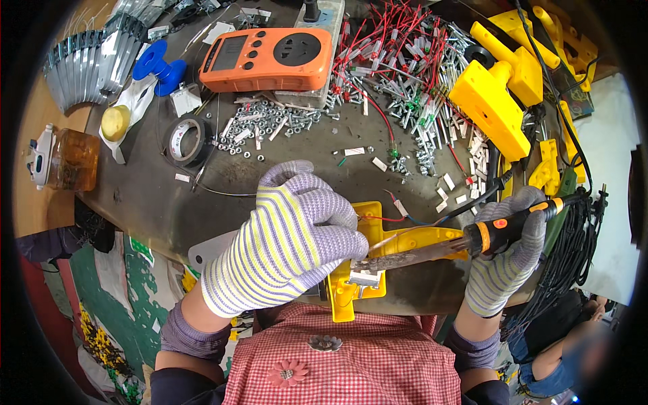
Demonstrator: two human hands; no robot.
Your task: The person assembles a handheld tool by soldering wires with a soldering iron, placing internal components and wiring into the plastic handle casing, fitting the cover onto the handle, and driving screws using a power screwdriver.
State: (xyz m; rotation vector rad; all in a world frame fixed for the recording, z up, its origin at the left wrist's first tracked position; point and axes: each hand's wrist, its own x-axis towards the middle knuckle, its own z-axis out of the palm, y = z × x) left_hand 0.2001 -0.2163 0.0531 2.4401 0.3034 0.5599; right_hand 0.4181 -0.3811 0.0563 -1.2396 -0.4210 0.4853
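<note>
My right hand (503,270), in a striped knit glove, grips a soldering iron (516,226) by its black and orange handle. Its dark tip slants left over a yellow plastic housing (422,239) close to me. Fingers pinched, my gloved left hand (287,239) holds thin solder wire (229,194) beside the iron's tip. That wire trails in from the far left. Just under the tip, a small silvery metal part (366,277) sits in the housing. A red wire (381,218) and a blue wire (420,221) lie across the housing; my left fingers hide part of it.
An orange meter (266,61) stands at the back, with scattered nuts and screws (260,125) before it. Red-wired parts (405,61) and yellow housings (499,101) heap up at right. Left are a blue spool (160,67), tape (185,140) and a bottle (73,160). Black cables (580,243) hang right.
</note>
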